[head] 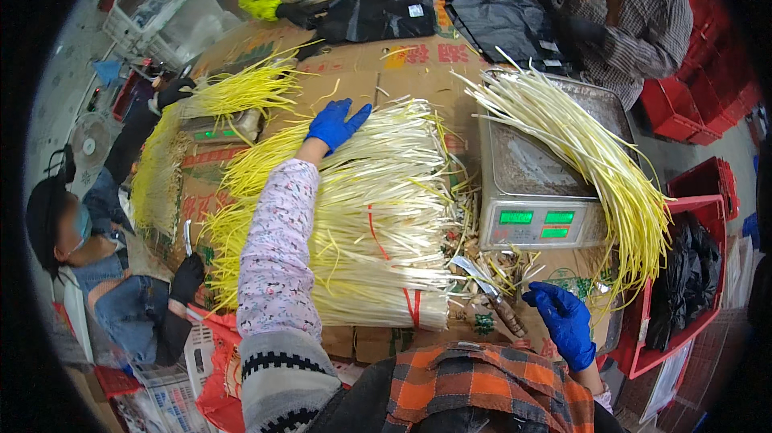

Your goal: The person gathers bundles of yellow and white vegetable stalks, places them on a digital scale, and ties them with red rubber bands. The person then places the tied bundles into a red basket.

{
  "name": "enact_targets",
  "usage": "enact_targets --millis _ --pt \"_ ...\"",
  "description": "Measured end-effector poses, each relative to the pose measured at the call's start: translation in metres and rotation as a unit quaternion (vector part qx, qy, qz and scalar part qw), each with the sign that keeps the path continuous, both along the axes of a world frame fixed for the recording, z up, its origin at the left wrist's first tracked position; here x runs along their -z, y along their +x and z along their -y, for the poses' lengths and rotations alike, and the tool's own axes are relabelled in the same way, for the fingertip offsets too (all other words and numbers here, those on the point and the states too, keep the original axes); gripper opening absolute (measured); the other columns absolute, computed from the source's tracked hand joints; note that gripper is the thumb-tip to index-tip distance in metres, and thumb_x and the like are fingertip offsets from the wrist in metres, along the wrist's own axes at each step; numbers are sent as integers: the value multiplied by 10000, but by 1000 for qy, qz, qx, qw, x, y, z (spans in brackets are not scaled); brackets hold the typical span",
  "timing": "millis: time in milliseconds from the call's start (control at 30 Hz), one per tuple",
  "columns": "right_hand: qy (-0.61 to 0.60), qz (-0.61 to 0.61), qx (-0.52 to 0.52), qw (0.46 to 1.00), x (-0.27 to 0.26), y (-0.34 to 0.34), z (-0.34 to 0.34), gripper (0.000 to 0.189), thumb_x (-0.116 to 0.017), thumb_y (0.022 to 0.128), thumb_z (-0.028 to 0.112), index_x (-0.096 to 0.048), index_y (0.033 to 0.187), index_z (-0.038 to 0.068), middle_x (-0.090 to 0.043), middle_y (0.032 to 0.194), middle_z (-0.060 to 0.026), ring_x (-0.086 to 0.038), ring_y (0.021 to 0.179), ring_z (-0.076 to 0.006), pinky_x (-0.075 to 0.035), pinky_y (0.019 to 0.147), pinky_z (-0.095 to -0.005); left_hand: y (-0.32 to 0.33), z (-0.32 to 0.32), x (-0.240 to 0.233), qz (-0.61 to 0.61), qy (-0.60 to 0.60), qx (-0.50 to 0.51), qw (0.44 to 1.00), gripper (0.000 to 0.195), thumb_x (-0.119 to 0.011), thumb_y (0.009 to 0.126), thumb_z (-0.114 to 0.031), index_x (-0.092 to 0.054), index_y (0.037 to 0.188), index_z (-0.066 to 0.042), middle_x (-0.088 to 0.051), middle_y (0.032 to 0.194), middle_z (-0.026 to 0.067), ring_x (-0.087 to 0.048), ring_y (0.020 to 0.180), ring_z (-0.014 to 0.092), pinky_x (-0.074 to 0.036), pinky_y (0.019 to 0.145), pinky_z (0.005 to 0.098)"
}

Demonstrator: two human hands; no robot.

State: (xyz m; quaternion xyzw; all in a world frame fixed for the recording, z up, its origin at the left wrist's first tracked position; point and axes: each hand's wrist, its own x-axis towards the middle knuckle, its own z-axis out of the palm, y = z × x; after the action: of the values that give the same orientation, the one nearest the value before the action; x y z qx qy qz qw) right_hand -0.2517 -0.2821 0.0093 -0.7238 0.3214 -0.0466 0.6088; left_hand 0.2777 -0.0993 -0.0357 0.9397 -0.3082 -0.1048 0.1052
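A broad pile of yellow chives with pale stems (386, 192) lies across the cardboard-covered table in front of me. My left hand (338, 125), in a blue glove, rests with spread fingers on the pile's far part. My right hand (562, 323), also blue-gloved, is beside the near right of the table with its fingers partly bent and nothing seen in it. To its left lies a knife with a worn handle (506, 312), among stem trimmings (464, 252). A loose bundle of chives (579, 131) lies over the digital scale (537, 161), its yellow tips hanging past the right edge. Red bands (412, 307) cross the pile.
At the left, a co-worker in dark gloves (188, 279) holds a knife near a second scale (220, 131) with chives. Another person (633, 23) stands at the far right near black plastic bags (500, 17). A red crate (715, 282) with black bags adjoins the right side.
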Motion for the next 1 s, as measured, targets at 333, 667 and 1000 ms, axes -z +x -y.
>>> enact_targets --millis 333,667,1000 --pt "12 -3 24 1000 10 18 2 252 -604 957 113 -658 1172 -7 -724 1036 -100 -678 953 -151 -518 847 -282 -2 43 16 -20 42 143 989 776 -427 913 -666 -574 1243 21 -545 1310 254 -505 1245 380 -398 1052 411" --pt "11 -15 19 1000 7 17 -12 266 -609 960 182 -671 1169 31 -739 983 -88 -686 895 -137 -517 794 -270 -53 10 -33 -183 133 159 961 1126 -849 589 -570 -381 1423 23 -543 1336 244 -541 1221 365 -421 1043 392" --pt "-30 -6 15 999 4 18 -16 265 -622 953 208 -684 1153 47 -732 998 -102 -693 882 -160 -524 775 -284 -74 -1 -40 -180 75 157 968 981 -879 600 -401 -453 1393 -11 -588 1290 211 -579 1181 298 -438 1020 378"
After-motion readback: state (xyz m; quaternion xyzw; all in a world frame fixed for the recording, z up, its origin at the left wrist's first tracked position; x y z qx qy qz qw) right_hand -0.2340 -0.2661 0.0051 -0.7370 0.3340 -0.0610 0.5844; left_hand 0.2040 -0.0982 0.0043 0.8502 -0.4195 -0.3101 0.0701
